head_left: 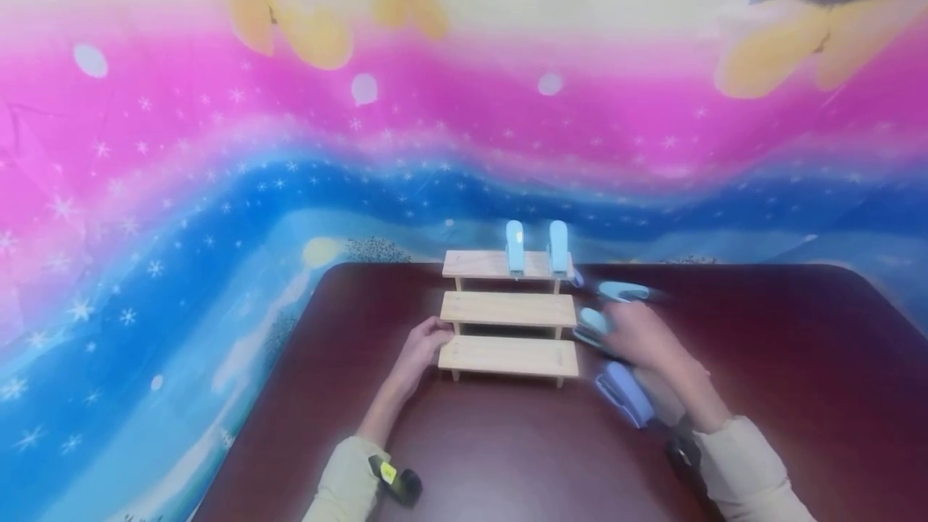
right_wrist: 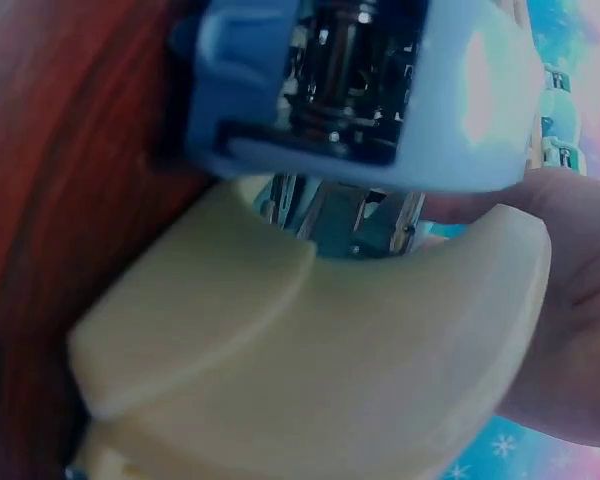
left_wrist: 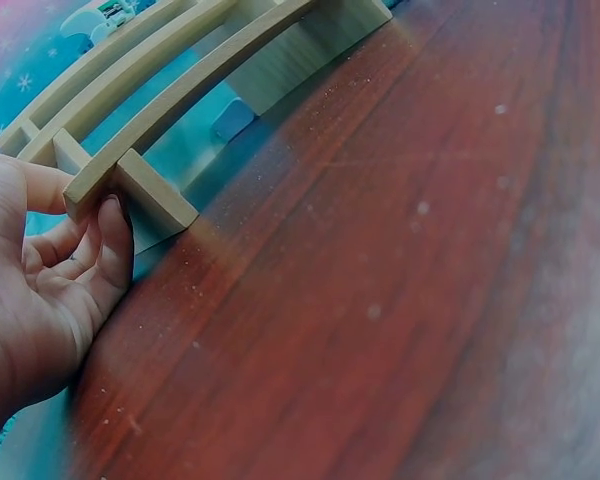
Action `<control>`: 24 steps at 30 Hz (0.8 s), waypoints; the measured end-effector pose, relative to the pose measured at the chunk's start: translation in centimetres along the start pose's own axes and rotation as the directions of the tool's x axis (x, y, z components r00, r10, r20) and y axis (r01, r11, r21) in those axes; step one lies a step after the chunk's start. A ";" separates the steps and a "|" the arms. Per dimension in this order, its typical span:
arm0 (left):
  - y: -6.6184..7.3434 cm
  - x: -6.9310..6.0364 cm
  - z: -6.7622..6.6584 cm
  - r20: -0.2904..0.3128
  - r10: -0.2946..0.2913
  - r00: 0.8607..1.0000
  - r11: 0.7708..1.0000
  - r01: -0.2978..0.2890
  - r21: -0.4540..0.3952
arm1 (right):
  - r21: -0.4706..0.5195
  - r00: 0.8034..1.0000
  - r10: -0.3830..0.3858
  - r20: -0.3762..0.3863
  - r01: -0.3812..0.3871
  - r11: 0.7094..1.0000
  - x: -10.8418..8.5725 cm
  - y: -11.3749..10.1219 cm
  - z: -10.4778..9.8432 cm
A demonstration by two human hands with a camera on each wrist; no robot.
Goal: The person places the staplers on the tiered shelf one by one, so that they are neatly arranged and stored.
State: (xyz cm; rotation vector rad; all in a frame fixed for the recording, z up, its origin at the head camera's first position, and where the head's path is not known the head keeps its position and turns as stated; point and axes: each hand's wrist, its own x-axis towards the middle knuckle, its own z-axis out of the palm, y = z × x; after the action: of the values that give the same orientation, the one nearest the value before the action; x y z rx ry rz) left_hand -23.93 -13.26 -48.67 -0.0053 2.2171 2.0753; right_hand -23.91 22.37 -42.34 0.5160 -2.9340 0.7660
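Note:
A three-tier wooden rack [head_left: 507, 309] stands on the table. My left hand [head_left: 420, 349] holds its left end; in the left wrist view, the fingers [left_wrist: 108, 250] bend around a plank's end. Two light blue staplers [head_left: 557, 246] stand upright on the top tier. Right of the rack, my right hand [head_left: 644, 337] grips a light blue stapler [head_left: 592, 327], its fingertips partly hidden. Just beyond lies another light blue stapler, blurred [head_left: 623, 291]. Nearer to me is a purple-blue stapler [head_left: 625, 395]. A cream curved object [right_wrist: 340, 350] fills much of the right wrist view below a blue stapler [right_wrist: 470, 100].
The dark red-brown table [head_left: 507, 457] has rounded far corners. Behind it hangs a pink and blue patterned cloth [head_left: 464, 127]. A small purple object [head_left: 577, 276] shows behind the rack's top right end. Dark straps [head_left: 395, 480] sit at both wrists.

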 end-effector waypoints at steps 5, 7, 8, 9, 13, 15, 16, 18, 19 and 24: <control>-0.1 -0.2 0.1 -0.011 -0.012 1.000 1.000 0.012 -0.004 | 0.005 0.997 -0.015 -0.071 0.015 1.000 0.2 0.0 -0.3; -0.1 -0.1 0.1 -0.013 -0.008 1.000 1.000 0.008 0.005 | 0.020 0.993 -0.015 -0.118 0.018 1.000 0.2 0.1 -0.6; -0.1 0.0 0.1 -0.015 -0.004 1.000 1.000 0.004 0.010 | 0.033 0.990 -0.013 -0.137 0.018 0.999 0.2 0.1 -0.9; 0.0 0.0 0.2 -0.014 -0.001 1.000 1.000 0.001 0.010 | 0.048 0.988 -0.005 -0.155 0.013 0.999 0.2 0.1 -1.1; 0.1 0.4 0.2 -0.008 0.027 1.000 0.999 -0.027 0.032 | 0.124 0.981 0.048 -0.188 -0.025 0.992 0.0 0.3 -2.2; 0.1 0.4 0.1 -0.009 0.034 0.999 0.998 -0.033 0.045 | 0.143 0.977 0.073 -0.202 -0.045 0.989 -0.1 0.5 -2.5; 0.1 0.4 0.1 -0.012 0.036 0.999 0.998 -0.035 0.056 | 0.154 0.974 0.082 -0.211 -0.050 0.987 -0.1 0.5 -2.7; 0.1 0.4 0.1 -0.019 0.032 0.999 0.998 -0.031 0.063 | 0.168 0.968 0.098 -0.233 -0.059 0.984 -0.2 0.6 -2.9; 0.1 0.3 0.1 -0.022 0.032 0.999 0.997 -0.030 0.067 | 0.172 0.964 0.102 -0.246 -0.060 0.983 -0.3 0.6 -2.9; 0.1 0.2 0.2 -0.029 0.022 0.999 0.998 -0.021 0.058 | 0.248 0.952 0.145 -0.270 -0.077 0.966 -0.8 0.3 -3.5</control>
State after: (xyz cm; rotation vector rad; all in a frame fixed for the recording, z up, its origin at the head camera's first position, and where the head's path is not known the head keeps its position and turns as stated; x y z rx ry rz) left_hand -24.09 -13.05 -48.59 -0.0072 2.3031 2.0344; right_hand -23.38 24.54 -39.59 0.2273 -2.6361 1.1077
